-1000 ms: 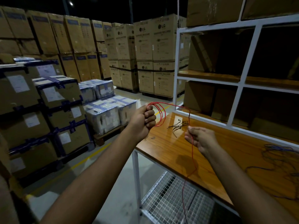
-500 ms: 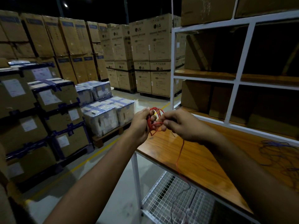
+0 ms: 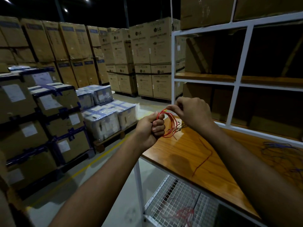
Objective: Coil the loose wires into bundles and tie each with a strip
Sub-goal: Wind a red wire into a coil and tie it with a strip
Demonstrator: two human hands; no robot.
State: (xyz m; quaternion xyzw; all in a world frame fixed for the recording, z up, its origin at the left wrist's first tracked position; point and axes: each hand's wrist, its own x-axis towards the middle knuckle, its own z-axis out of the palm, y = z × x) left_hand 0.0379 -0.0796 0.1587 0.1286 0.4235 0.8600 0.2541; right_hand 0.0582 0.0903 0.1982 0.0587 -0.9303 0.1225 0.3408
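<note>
A thin red wire is looped into a small coil above the left end of the wooden shelf top. My left hand grips the coil's left side in a fist. My right hand pinches the wire at the coil's top with fingertips. The wire's loose tail trails across the wood and hangs past the front edge. A few short dark strips lie on the wood behind the coil, partly hidden by it.
A tangle of blue wire lies on the wood at right. White shelf frame rises behind. Wire mesh shelf below holds red wire. Stacked cardboard boxes and wrapped cartons stand on the floor at left.
My right hand swung from out over the shelf to the left hand, then rose to the coil's top, adding a loop. The hanging tail has shortened.
</note>
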